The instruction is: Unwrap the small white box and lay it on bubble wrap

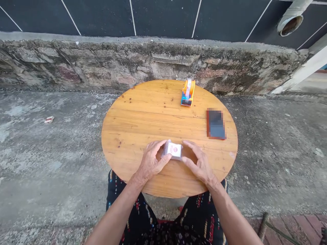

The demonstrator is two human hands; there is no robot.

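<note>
A small white box (174, 149) with a red print on top, wrapped in clear plastic, lies on the round wooden table (153, 119) near its front edge. My left hand (155, 159) grips its left end, the thumb at the front corner and the fingers behind. On the other side, my right hand (198, 161) curves around the right end with thumb and fingers apart. Its fingertips are close to the box; whether they touch it I cannot tell.
Toward the table's far edge stands an orange and blue tape dispenser (188, 92) with a roll of tape. A dark, blurred-out flat object (216, 124) with a red-orange edge lies at the right. Behind the table runs a low stone wall (102, 66).
</note>
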